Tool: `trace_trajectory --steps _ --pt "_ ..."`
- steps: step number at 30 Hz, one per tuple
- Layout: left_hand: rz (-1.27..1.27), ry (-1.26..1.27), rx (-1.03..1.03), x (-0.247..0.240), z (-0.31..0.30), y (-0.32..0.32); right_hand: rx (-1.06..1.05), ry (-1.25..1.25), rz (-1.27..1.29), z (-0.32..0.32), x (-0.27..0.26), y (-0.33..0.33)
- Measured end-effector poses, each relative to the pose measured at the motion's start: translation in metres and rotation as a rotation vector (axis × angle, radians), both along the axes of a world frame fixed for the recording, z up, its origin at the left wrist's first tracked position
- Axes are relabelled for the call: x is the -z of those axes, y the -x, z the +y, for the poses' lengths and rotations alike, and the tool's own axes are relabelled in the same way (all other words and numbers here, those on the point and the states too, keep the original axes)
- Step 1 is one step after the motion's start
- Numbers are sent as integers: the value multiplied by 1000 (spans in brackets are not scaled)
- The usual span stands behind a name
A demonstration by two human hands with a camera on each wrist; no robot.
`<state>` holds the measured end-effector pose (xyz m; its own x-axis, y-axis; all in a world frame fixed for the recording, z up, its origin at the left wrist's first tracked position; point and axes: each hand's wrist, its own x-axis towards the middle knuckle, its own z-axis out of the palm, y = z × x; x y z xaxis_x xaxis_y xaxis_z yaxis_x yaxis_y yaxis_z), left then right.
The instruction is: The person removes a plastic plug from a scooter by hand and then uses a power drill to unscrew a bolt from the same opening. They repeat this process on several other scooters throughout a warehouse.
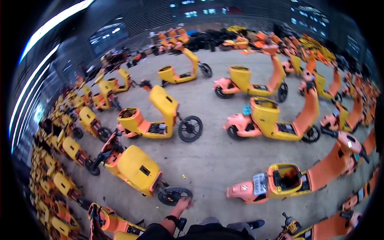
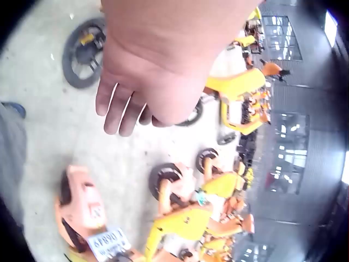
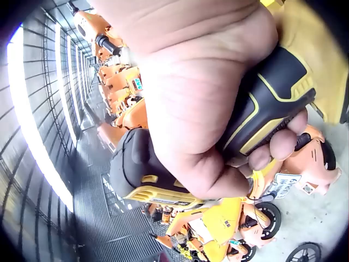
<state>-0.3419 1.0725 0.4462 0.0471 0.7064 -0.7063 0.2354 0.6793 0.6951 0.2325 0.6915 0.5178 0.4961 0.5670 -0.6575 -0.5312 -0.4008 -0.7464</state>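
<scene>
My left hand point(image 1: 183, 205) hangs in the air near the front wheel point(image 1: 174, 196) of a yellow scooter; in the left wrist view the hand point(image 2: 155, 82) has relaxed, nearly straight fingers point(image 2: 130, 112) and holds nothing. At the lower right of the head view, a black and yellow power tool point(image 1: 292, 225) is beside my right hand point(image 1: 285, 236). The right wrist view shows my right hand point(image 3: 191, 103) gripping the tool's handle point(image 3: 272, 90), fingers point(image 3: 283, 144) curled round it. The tool's body point(image 3: 139, 164) extends past the thumb side; its tip is hidden there.
Yellow and orange scooters stand around: one with a plate point(image 1: 260, 183) and open compartment at right, another point(image 1: 138, 170) at front left. Dense scooter rows point(image 1: 64, 184) line the left. A shoe point(image 1: 256, 224) is on the grey floor point(image 1: 216, 160). Piled parts point(image 1: 204, 41) lie along the back.
</scene>
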Motion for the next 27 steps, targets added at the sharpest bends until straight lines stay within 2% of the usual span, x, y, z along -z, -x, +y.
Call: trace_trajectory --steps 1,2,3,4,5,7,9,10,11,12,13,14,15,17,18,19,21,23,24,25,27 --pt "110 20 46 9 -26 32 2 4 3 11 -1 10" --pt "480 -281 591 66 -55 89 -5 2 -2 21 0 14" --pt "424 113 232 97 -90 133 -9 2 2 32 -2 20" --pt "766 -252 1044 105 -121 170 -6 4 3 46 -1 24" --pt "816 -199 1133 97 -147 200 -3 -3 8 50 2 27" --pt "695 -33 973 81 -167 236 14 -40 22 56 13 28" --pt "556 9 875 63 -155 252 13 -126 44 58 41 17" --pt "446 -35 912 66 -144 255 -136 -100 -147 80 -1 37" --pt "289 -128 983 71 -129 258 -201 -238 -162 93 -6 42" --pt "78 -254 1066 80 -108 255 -166 -94 -140 121 -38 55" --pt "-551 -443 1161 80 -76 238 -85 -4 -100 141 -43 57" --pt "76 -416 1080 79 -65 211 -136 33 -117 156 -34 51" --pt "616 -209 989 26 -43 151 -150 27 -111 171 -23 48" --pt "126 -135 294 76 4 143 -202 94 -168 194 0 42" --pt "193 -117 253 44 33 113 -185 90 -184 205 11 41" --pt "258 -98 211 -20 69 64 -255 130 -277 213 21 38" --pt "313 -381 349 4 115 64 -283 192 -331 226 33 39" --pt "308 -283 295 -37 145 30 -320 167 -435 233 33 44" --pt "97 -223 78 -34 149 16 -367 192 -546 251 -4 51" --pt "96 -197 89 -27 152 13 -427 247 -523 246 14 47" --pt "85 80 176 -9 161 12 -504 320 -573 241 30 48"
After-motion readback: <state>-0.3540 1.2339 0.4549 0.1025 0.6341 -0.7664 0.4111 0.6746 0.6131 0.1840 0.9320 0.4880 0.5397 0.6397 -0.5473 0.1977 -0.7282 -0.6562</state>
